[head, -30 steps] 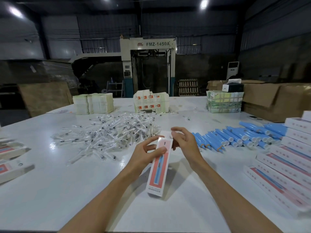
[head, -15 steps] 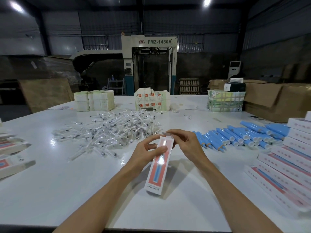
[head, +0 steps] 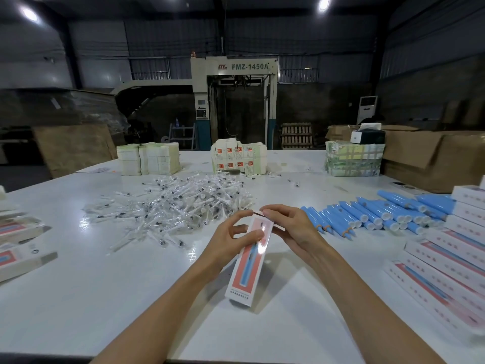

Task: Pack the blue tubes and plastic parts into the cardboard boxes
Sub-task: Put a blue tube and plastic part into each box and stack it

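Left grip [head: 231,240] clamps the box [head: 249,269] just below its top end, thumb across the printed face; right grip [head: 294,229] pinches the top flap (box slants, lower end near the bench [head: 105,298]). Tubes [head: 367,216] lie to the right, parts [head: 178,203] behind.

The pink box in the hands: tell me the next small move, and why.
Probably tuck the top flap shut with the right hand. It pinches the top end of the pink box, which the left hand grips near the top; closed boxes lie in rows at right.
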